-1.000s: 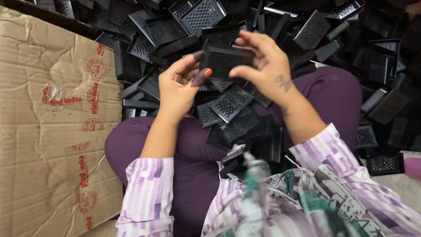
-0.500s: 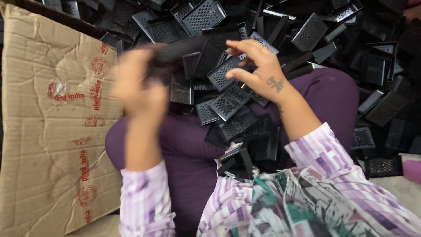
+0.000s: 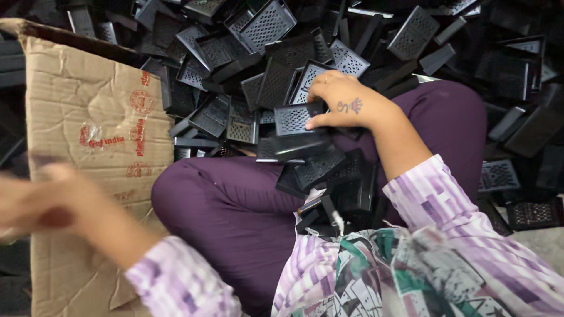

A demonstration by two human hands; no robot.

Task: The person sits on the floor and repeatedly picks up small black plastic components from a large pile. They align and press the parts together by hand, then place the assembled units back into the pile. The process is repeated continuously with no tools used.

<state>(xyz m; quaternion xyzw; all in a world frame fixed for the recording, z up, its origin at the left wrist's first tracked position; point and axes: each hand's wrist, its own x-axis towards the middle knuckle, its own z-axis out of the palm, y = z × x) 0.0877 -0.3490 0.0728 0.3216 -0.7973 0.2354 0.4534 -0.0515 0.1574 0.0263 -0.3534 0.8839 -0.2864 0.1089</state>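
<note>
We judge this a sorting step: our right hand pinches 1 black perforated tray at the near edge of the heap of black trays, above our lap. Our left hand is blurred over the cardboard box, so we cannot tell its grip. Lifting the tray calls for freeing it from overlapping neighbours, which crowd it.

Perforated grille covers: black moulded plastic, matt to semi-gloss, fine hole grid, smooth rims. Heap behind is the same plastic. Cardboard box flap: brown corrugated, creased, rough matt paper, red print. Trousers: purple cloth, smooth, matt. Sleeve: printed woven fabric, soft, matt.
</note>
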